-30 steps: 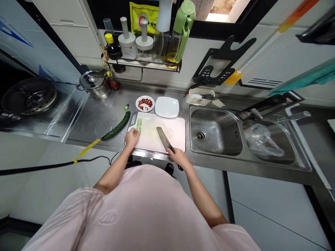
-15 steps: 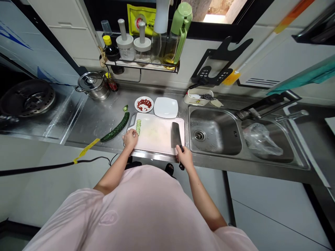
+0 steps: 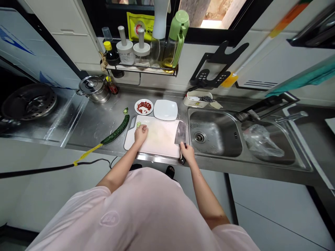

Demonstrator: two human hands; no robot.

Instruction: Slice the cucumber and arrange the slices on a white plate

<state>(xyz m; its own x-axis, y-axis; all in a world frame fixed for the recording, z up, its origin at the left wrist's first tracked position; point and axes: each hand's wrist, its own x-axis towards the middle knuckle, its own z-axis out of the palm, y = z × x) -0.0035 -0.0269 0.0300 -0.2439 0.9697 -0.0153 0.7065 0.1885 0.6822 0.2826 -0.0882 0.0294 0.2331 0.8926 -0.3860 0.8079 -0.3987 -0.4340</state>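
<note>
My right hand (image 3: pixel 187 152) grips the black handle of a cleaver (image 3: pixel 180 132), whose wide blade lies over the right edge of the white cutting board (image 3: pixel 161 137). On the board's left part, my left hand (image 3: pixel 141 134) is closed with its fingertips pressed together; what they hold, if anything, is hidden. Beyond those fingers a few pale green cucumber slices (image 3: pixel 138 124) show, the rest of the row covered by the hand. A dark green cucumber (image 3: pixel 116 131) lies left of the board, with a small cut cucumber end (image 3: pixel 125 111) behind it.
Behind the board stand a plate of chopped red pieces (image 3: pixel 143 107) and a white square plate (image 3: pixel 165 110). A double sink (image 3: pixel 214 134) is at the right. A steel pot (image 3: pixel 94 90) and a frying pan (image 3: pixel 30 101) are at the left. A bottle rack (image 3: pixel 141 68) hangs above.
My left hand has moved right and farther onto the board, now covering part of the slice row. The cleaver has shifted slightly right in my right hand, its blade turned to lie flatter.
</note>
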